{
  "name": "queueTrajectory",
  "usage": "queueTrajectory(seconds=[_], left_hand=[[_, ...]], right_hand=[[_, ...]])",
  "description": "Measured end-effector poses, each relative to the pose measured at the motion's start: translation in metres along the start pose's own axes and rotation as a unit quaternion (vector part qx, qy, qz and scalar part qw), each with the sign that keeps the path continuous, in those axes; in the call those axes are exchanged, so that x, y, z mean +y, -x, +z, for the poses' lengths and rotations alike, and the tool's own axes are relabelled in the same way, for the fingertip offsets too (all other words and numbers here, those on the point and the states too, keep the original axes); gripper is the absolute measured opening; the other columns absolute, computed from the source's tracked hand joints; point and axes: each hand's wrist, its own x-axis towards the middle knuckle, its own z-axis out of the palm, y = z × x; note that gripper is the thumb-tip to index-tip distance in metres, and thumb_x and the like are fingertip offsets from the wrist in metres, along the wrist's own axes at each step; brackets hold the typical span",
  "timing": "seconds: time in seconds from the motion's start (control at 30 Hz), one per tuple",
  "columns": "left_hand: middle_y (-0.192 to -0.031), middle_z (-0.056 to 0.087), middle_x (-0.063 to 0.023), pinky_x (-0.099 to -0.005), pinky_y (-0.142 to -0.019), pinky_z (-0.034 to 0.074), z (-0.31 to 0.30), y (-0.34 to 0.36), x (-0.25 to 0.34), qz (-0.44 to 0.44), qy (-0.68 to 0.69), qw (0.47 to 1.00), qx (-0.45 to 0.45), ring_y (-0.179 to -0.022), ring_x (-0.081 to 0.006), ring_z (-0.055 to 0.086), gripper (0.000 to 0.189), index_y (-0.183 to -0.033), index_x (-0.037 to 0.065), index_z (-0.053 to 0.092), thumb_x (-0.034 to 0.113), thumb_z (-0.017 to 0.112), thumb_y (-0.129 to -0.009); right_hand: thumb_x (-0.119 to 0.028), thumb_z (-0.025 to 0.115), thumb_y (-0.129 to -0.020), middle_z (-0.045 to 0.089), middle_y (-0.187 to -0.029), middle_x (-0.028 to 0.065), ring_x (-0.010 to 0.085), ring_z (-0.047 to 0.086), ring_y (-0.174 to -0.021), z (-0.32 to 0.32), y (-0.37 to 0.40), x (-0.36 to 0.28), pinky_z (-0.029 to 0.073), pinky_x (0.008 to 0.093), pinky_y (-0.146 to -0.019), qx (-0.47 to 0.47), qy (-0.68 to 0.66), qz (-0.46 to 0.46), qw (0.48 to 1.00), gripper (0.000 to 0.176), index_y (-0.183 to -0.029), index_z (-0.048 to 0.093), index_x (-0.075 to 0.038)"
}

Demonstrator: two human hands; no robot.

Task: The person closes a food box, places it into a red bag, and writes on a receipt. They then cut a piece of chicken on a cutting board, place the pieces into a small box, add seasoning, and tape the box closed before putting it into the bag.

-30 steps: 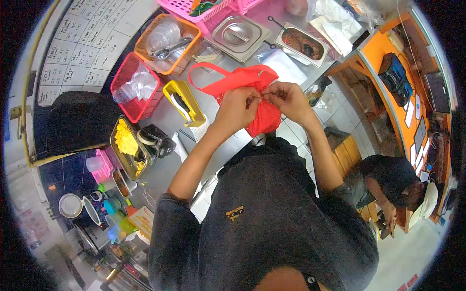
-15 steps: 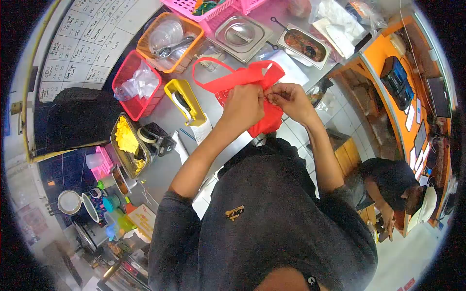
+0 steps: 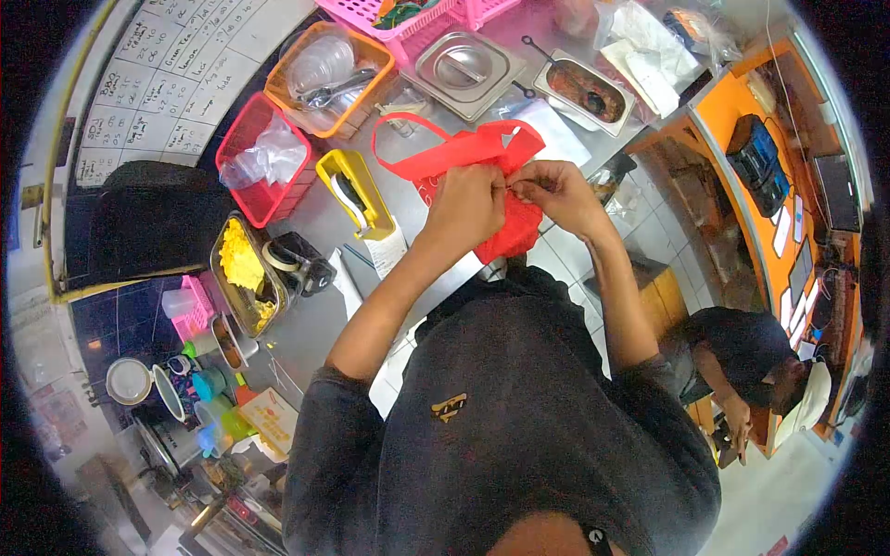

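A red fabric carry bag (image 3: 510, 232) with white lettering sits at the table's edge, close to my body. One of its handles loops up and to the left. My left hand (image 3: 468, 206) is closed on the bag near its top edge. Beside it, my right hand (image 3: 559, 193) pinches the same area with thumb and fingers. The fingertips of both hands almost meet there, and whatever small part lies between them is hidden. White paper (image 3: 556, 134) lies just behind the bag.
On the steel table stand a yellow tape dispenser (image 3: 378, 218), a pink basket (image 3: 278, 208), an orange basket (image 3: 375, 88), a lidded steel pan (image 3: 487, 97) and a pan of red sauce (image 3: 607, 111). A tray of yellow food (image 3: 243, 264) is at left. Another person (image 3: 742, 357) is at right.
Both hands stay on the bag in nearly the same place, with only slight finger movement. The view has shifted a little. The other person's hand is slightly lower.
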Motion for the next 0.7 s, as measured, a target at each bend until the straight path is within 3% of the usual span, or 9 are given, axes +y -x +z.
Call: queueTrajectory(seconds=[0.17, 0.23, 0.33, 0.5, 0.57, 0.7], left_hand=[[-0.075, 0.068, -0.0209, -0.0466, -0.067, 0.054, 0.005, 0.0, -0.005, 0.019, -0.025, 0.999, 0.016, -0.069, -0.039, 0.067, 0.008, -0.079, 0.001, 0.069, 0.008, 0.067, -0.077], [-0.075, 0.068, -0.0207, -0.0462, -0.066, 0.054, 0.006, 0.001, -0.004, 0.022, -0.006, 0.999, 0.022, -0.068, -0.0385, 0.067, 0.008, -0.079, 0.001, 0.069, 0.008, 0.066, -0.077], [-0.073, 0.068, -0.0203, -0.0455, -0.064, 0.053, 0.005, 0.004, -0.002, 0.014, 0.004, 1.0, 0.023, -0.066, -0.0374, 0.067, 0.007, -0.078, 0.001, 0.069, 0.007, 0.066, -0.077], [-0.071, 0.067, -0.0198, -0.0442, -0.062, 0.053, 0.002, 0.004, -0.001, -0.001, 0.016, 1.0, 0.019, -0.065, -0.0363, 0.067, 0.008, -0.078, 0.0, 0.068, 0.007, 0.065, -0.077], [-0.07, 0.066, -0.0204, -0.0444, -0.062, 0.052, 0.005, 0.003, -0.004, 0.049, -0.006, 0.998, 0.047, -0.065, -0.0367, 0.067, 0.008, -0.078, 0.0, 0.068, 0.007, 0.065, -0.077], [-0.072, 0.066, -0.0214, -0.0453, -0.063, 0.052, 0.002, 0.003, -0.002, 0.04, 0.018, 0.998, 0.036, -0.066, -0.0377, 0.067, 0.008, -0.078, 0.0, 0.068, 0.007, 0.065, -0.077]], right_hand=[[0.004, 0.063, -0.09, 0.068, -0.083, 0.0028, 0.0076, 0.059, -0.073, -0.001, -0.001, 0.003, 0.049, 0.0239, -0.067, 0.009, 0.002, -0.004, 1.0, 0.013, -0.1, 0.071, 0.004], [0.003, 0.062, -0.092, 0.071, -0.093, 0.0036, 0.0084, 0.062, -0.083, -0.002, -0.001, 0.003, 0.05, 0.0239, -0.077, -0.003, 0.041, 0.017, 0.999, 0.015, -0.104, 0.07, 0.001], [0.002, 0.063, -0.092, 0.071, -0.093, 0.0032, 0.0082, 0.062, -0.083, 0.0, 0.001, 0.001, 0.051, 0.0239, -0.077, 0.002, 0.043, -0.001, 0.999, 0.015, -0.104, 0.07, 0.001], [0.001, 0.064, -0.092, 0.071, -0.09, 0.0023, 0.0076, 0.062, -0.082, -0.004, 0.0, 0.0, 0.05, 0.0232, -0.076, -0.009, 0.03, 0.013, 0.999, 0.013, -0.103, 0.071, 0.0], [0.0, 0.064, -0.092, 0.07, -0.09, 0.0019, 0.0074, 0.062, -0.082, -0.004, 0.0, -0.002, 0.05, 0.0232, -0.076, -0.009, 0.016, 0.02, 1.0, 0.013, -0.103, 0.071, 0.0], [0.0, 0.063, -0.092, 0.07, -0.087, 0.0022, 0.0076, 0.061, -0.078, -0.004, 0.001, -0.005, 0.05, 0.0235, -0.073, -0.006, 0.007, 0.017, 1.0, 0.011, -0.1, 0.071, 0.001]])
